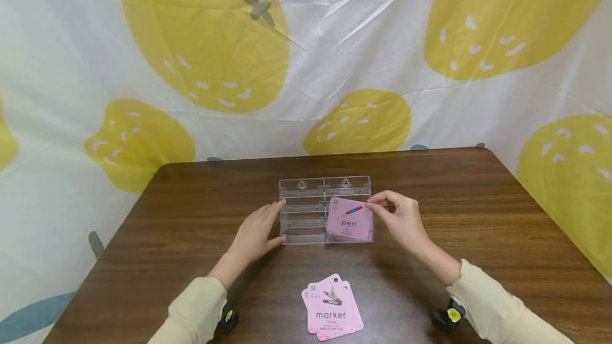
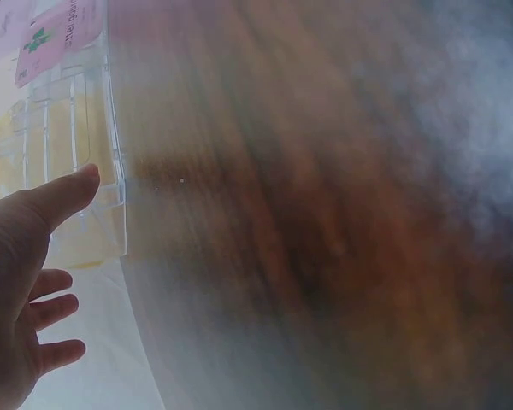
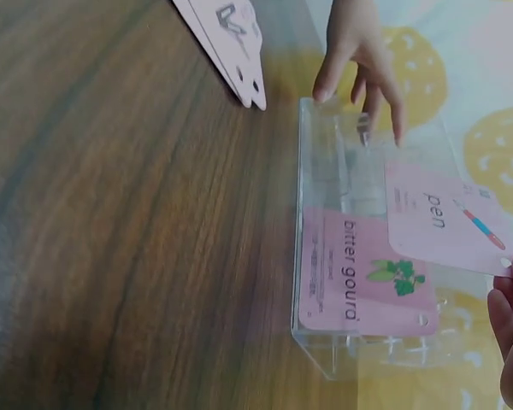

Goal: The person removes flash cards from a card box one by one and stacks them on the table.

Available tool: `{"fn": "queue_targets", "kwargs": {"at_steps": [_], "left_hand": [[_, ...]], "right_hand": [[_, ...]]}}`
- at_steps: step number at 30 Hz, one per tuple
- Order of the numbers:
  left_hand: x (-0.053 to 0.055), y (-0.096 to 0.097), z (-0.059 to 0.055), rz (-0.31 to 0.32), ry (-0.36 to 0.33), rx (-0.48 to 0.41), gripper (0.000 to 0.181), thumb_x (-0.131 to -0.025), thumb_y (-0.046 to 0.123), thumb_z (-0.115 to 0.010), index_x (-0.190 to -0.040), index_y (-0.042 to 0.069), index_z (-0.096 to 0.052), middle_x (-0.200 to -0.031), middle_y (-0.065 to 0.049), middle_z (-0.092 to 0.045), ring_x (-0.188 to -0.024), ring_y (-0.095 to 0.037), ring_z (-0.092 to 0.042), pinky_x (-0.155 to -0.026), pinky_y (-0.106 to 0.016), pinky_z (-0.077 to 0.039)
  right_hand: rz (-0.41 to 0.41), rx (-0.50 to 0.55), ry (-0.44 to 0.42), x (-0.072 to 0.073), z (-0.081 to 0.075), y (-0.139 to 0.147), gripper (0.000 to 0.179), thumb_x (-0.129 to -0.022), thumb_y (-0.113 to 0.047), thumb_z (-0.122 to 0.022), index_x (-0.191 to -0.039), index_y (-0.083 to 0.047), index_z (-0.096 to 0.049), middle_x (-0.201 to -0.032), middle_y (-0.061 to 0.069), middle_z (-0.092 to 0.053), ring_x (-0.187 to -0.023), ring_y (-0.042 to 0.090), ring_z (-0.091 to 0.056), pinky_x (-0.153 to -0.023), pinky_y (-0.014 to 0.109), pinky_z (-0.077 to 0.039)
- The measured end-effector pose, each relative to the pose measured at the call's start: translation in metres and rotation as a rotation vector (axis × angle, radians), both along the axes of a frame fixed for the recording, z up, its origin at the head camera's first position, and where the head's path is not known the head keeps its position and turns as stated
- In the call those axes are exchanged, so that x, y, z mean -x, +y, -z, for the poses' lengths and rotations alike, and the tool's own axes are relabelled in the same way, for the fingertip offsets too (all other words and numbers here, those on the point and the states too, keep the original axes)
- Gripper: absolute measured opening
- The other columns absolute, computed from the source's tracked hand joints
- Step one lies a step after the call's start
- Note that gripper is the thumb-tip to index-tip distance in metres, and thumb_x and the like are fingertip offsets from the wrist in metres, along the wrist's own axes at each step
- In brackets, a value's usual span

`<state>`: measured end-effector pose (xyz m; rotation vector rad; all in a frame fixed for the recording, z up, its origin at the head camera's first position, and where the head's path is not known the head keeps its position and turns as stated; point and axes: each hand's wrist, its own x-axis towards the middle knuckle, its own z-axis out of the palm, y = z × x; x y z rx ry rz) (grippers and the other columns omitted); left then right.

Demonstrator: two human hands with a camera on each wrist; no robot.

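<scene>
A clear plastic tiered card rack stands mid-table, with two columns of pockets. My right hand pinches the corner of a pink card reading "pen", held in front of the rack's right column. Behind and below it, a pink "bitter gourd" card sits in a low right pocket, mostly hidden in the head view. At the rack's left end my left hand rests with fingers extended, thumb at the lower corner and fingertips along the side.
Nearer the front edge lies a small stack of pink cards, "marker" on top. The brown wooden table ends against a hanging white cloth with yellow fruit shapes.
</scene>
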<state>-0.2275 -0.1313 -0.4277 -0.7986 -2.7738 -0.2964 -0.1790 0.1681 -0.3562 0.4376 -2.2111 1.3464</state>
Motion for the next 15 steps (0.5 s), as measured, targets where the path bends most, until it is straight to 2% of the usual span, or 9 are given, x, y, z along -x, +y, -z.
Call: {"fn": "queue_targets", "kwargs": {"at_steps": [3, 9, 15], "left_hand": [[0.000, 0.000, 0.000, -0.001, 0.002, 0.000, 0.085, -0.073, 0.033, -0.074, -0.141, 0.012, -0.029, -0.134, -0.017, -0.045, -0.121, -0.033, -0.044, -0.099, -0.048, -0.036], [0.000, 0.000, 0.000, -0.005, 0.005, -0.004, 0.084, -0.073, 0.033, -0.074, -0.141, 0.012, -0.030, -0.133, -0.017, -0.046, -0.121, -0.033, -0.044, -0.098, -0.048, -0.036], [0.000, 0.000, 0.001, -0.007, 0.000, -0.006, 0.084, -0.073, 0.033, -0.074, -0.141, 0.012, -0.029, -0.134, -0.017, -0.045, -0.122, -0.032, -0.043, -0.099, -0.048, -0.036]], "right_hand": [[-0.016, -0.006, -0.011, -0.005, -0.002, -0.001, 0.003, -0.075, 0.007, -0.067, -0.075, 0.005, -0.065, -0.065, 0.015, -0.065, -0.055, 0.003, -0.052, -0.049, 0.015, -0.042], [-0.069, 0.026, -0.072, -0.012, 0.000, -0.002, 0.004, -0.075, 0.009, -0.066, -0.077, 0.005, -0.065, -0.066, 0.017, -0.065, -0.055, 0.003, -0.054, -0.049, 0.014, -0.043], [-0.130, 0.043, -0.111, -0.011, 0.021, -0.001, 0.005, -0.076, 0.005, -0.067, -0.077, -0.001, -0.066, -0.067, 0.010, -0.066, -0.055, 0.003, -0.055, -0.048, 0.017, -0.045]]}}
